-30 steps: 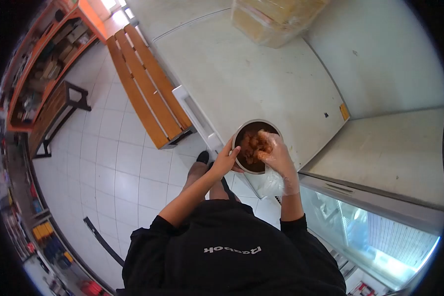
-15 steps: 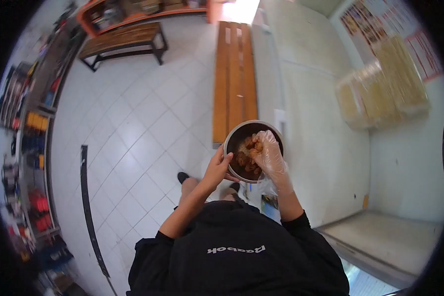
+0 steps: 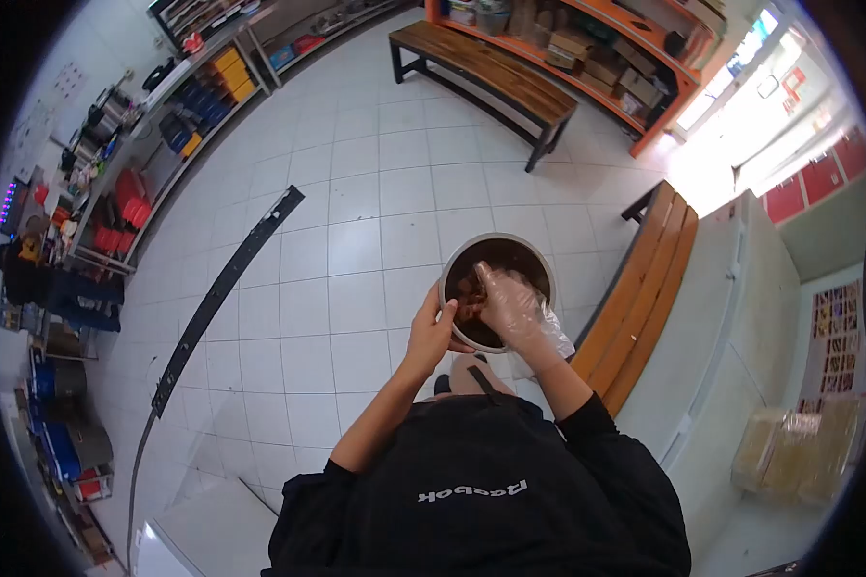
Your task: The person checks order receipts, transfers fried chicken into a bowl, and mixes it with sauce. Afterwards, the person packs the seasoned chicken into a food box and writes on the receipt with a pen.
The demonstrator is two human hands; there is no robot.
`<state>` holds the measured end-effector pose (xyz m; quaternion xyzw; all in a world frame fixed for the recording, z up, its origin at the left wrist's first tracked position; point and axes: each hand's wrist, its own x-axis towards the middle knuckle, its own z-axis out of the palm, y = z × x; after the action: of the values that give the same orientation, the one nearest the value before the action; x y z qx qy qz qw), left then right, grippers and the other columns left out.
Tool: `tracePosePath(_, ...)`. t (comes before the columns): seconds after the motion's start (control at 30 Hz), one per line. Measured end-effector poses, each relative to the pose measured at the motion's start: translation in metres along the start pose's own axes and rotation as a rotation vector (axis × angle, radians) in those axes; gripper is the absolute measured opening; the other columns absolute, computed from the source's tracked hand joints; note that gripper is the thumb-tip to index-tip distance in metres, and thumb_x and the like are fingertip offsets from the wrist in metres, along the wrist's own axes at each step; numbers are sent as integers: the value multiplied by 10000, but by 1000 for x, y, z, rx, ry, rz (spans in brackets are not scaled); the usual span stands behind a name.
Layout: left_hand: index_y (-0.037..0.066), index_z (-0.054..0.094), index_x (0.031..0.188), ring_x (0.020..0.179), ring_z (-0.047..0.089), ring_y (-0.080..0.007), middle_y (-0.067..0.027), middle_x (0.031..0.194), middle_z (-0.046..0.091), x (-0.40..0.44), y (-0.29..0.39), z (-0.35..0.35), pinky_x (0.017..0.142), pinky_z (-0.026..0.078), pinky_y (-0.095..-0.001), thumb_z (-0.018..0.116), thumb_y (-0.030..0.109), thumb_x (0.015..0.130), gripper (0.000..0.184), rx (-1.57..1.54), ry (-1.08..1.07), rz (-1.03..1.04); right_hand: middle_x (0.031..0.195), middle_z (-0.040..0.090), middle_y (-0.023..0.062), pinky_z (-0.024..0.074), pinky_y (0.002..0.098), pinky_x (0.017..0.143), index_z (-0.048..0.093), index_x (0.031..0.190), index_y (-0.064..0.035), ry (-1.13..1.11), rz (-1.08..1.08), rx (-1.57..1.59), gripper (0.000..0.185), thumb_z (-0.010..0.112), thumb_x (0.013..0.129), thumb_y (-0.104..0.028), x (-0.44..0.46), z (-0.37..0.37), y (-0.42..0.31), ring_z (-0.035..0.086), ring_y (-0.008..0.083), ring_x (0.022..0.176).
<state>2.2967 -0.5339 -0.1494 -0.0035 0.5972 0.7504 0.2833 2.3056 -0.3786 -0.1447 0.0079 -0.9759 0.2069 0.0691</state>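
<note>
In front of my body is a round metal bowl (image 3: pixel 526 258) with brown, sauced-looking meat pieces (image 3: pixel 467 306) inside. My left hand (image 3: pixel 431 330) grips the bowl's left side, thumb on the rim and fingers underneath. My right hand (image 3: pixel 512 310), in a clear plastic glove, reaches into the bowl over its right side. Its fingers are curled among the meat pieces, partly hidden and a little blurred. The glove's loose cuff (image 3: pixel 556 332) hangs past the bowl's right rim.
A slatted wooden bench (image 3: pixel 635 303) and a pale counter (image 3: pixel 717 317) stand to my right. Farther ahead are another bench (image 3: pixel 481 82) and orange shelving (image 3: pixel 587 72). Metal shelves (image 3: pixel 178 154) line the left. A black cable cover strip (image 3: pixel 226 288) crosses the tiled floor (image 3: pixel 356 279).
My view and body have turned left, so the slatted bench and counter now lie farther right. The bowl stays in my left hand; my gloved fingers have shifted lower among the meat pieces.
</note>
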Motion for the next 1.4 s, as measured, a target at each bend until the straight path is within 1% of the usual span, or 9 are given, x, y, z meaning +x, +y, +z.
tracePosePath(0.3,96,299,1374,872,638,-255,-156,1189,506,169,76,-126,494,601,-320,391,188,952,441,-5,146,33,1008,603,187,493,400,829,524,1132,-3,-279,-113,790,543,744,647,-106,236,35,2,610,330,940)
tracePosePath(0.5,123,297,1398,780,654,-276,-156,1266,465,277,162,-215,496,599,-319,421,144,950,465,47,304,110,1094,572,184,485,415,858,485,1196,-6,-377,-282,-81,698,751,635,-325,417,81,-78,529,373,1069)
tracePosePath(0.6,129,295,1401,757,660,-272,-166,1222,490,314,190,-273,486,594,-310,421,138,948,470,-105,401,72,1119,554,163,498,413,821,486,1182,-40,-577,-329,-78,630,733,651,-271,504,116,-113,543,342,1045)
tracePosePath(0.9,138,289,1408,770,657,-253,-156,1219,489,452,292,-433,497,595,-317,421,167,951,477,-156,614,137,895,533,170,456,445,786,489,1113,-27,-268,-766,354,554,668,590,10,743,192,-185,525,347,932)
tracePosePath(0.93,136,296,1406,770,654,-251,-155,1214,495,472,301,-456,508,598,-323,421,157,951,472,-154,611,171,925,533,180,442,428,807,478,1135,-7,-517,-741,396,579,675,590,4,776,195,-191,525,352,933)
tracePosePath(1.03,134,297,1406,781,653,-258,-155,1225,488,527,352,-513,492,594,-322,421,145,951,472,-151,588,166,945,541,191,438,425,811,468,1149,16,-410,-780,434,613,696,581,-28,863,196,-213,530,364,927)
tracePosePath(1.17,115,307,1393,732,656,-275,-170,1221,490,604,393,-567,470,589,-320,440,159,945,470,-35,542,147,1058,531,186,482,445,833,475,1173,-17,-492,-568,-19,607,710,641,-193,928,237,-235,532,379,1005)
tracePosePath(1.3,91,311,1395,732,658,-303,-209,1261,465,675,417,-613,476,591,-342,442,162,938,481,-5,462,143,1203,529,142,514,440,807,547,1112,-67,-370,-398,-86,497,683,641,-151,983,304,-231,536,397,1026)
tracePosePath(1.4,101,322,1386,903,627,-307,-169,1250,468,735,430,-663,506,603,-362,445,144,938,466,46,421,71,1087,564,170,504,442,757,557,1009,-49,-467,-331,55,414,681,616,-93,1057,317,-242,558,385,974)
